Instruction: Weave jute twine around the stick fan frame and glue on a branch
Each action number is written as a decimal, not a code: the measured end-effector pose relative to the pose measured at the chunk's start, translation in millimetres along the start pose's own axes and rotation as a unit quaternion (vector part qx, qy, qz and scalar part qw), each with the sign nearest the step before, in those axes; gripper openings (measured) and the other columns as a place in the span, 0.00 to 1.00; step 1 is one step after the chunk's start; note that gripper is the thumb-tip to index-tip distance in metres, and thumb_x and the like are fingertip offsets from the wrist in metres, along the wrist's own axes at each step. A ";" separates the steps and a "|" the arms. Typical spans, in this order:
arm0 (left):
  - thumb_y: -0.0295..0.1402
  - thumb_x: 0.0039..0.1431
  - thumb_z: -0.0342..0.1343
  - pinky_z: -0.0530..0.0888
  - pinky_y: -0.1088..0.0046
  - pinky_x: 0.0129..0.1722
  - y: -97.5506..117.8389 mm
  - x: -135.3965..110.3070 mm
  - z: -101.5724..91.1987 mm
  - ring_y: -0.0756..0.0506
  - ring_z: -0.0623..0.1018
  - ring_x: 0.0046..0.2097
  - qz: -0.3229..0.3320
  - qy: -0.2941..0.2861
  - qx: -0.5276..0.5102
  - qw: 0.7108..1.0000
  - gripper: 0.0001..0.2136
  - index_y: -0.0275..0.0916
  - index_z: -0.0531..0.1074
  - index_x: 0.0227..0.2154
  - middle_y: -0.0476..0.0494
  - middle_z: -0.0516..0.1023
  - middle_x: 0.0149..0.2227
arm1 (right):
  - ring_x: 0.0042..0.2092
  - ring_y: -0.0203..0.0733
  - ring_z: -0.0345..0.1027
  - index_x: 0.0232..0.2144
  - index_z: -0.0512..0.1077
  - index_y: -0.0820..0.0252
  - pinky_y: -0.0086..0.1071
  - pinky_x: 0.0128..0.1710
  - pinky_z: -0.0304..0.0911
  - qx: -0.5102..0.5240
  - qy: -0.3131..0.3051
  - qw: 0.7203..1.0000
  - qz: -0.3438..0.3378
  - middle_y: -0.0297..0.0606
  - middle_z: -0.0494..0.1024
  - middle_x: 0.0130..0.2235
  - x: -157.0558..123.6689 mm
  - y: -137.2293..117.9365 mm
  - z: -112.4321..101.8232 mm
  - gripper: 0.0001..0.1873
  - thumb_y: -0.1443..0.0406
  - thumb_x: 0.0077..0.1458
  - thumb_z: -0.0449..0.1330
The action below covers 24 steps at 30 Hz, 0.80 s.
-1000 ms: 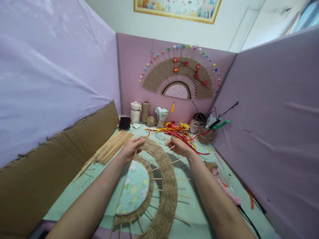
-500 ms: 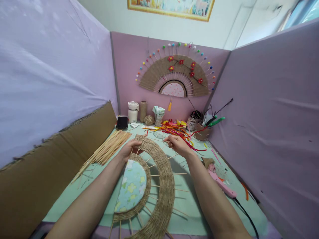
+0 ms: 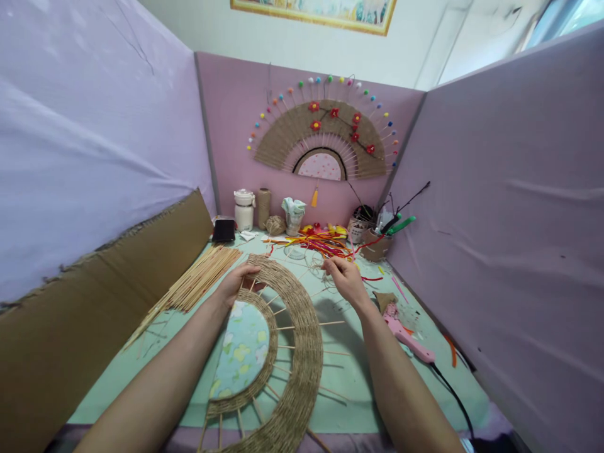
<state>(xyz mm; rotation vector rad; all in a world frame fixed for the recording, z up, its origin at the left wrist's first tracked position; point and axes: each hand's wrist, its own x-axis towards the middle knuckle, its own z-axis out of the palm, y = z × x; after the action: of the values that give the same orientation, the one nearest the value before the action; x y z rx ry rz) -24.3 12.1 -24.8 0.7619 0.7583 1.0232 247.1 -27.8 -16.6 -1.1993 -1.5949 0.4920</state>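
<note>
My left hand [image 3: 236, 282] is closed around the upper end of a half-round fan [image 3: 307, 343], woven from twine over thin wooden sticks. Its inner half-disc [image 3: 246, 352] is covered in pale blue-green flowered cloth. The fan stands tilted over the table, with stick ends jutting past its outer rim. To the right of the fan's top, my right hand [image 3: 348, 278] pinches a thin strand of twine [image 3: 315, 269]. Loose loops of that strand hang between the hand and the fan.
Wooden sticks [image 3: 201, 277] lie at left beside a cardboard strip [image 3: 117, 277]. A pink glue gun [image 3: 408, 340] with a black cord lies at right. Behind are colourful pipe cleaners [image 3: 325, 242], a twine ball [image 3: 275, 224], a white bottle [image 3: 244, 211] and a finished fan [image 3: 283, 141] on the partition.
My right hand has moved slightly away from the fan, and more loose twine loops show beside it. The left hand keeps its hold; the whole view has shifted a little.
</note>
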 end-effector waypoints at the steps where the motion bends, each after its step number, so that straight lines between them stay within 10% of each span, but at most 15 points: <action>1: 0.22 0.44 0.58 0.76 0.71 0.33 -0.4 0.6 -0.4 0.45 0.79 0.34 0.000 0.000 -0.001 1.000 0.23 0.37 0.72 0.47 0.41 0.80 0.38 | 0.27 0.39 0.62 0.23 0.72 0.59 0.31 0.29 0.55 0.005 -0.016 1.000 0.008 0.37 0.70 0.23 -1.6 2.1 -1.0 0.20 0.51 0.56 0.52; 12: 0.20 0.49 0.57 0.72 0.49 0.46 6.3 -10.4 -8.4 0.36 0.78 0.45 -0.077 -0.140 0.014 0.987 0.32 0.41 0.59 0.59 0.38 0.78 0.45 | 0.27 0.34 0.61 0.23 0.75 0.62 0.27 0.27 0.53 -0.047 -0.210 0.976 0.024 0.34 0.73 0.23 -11.1 11.9 0.6 0.17 0.56 0.54 0.56; 24: 0.25 0.42 0.65 0.76 0.63 0.39 5.7 -17.6 -23.6 0.34 0.77 0.46 -0.128 -0.271 0.168 0.939 0.26 0.36 0.69 0.48 0.31 0.75 0.49 | 0.23 0.32 0.55 0.22 0.75 0.63 0.27 0.24 0.48 -0.031 -0.237 0.971 0.025 0.32 0.68 0.20 -11.9 13.7 1.5 0.20 0.53 0.53 0.57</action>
<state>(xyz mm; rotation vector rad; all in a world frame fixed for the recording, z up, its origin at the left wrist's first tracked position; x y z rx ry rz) -52.3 2.2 -29.1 1.1456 0.5336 0.4126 251.5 -32.1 -33.7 -1.2316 -1.9978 0.8128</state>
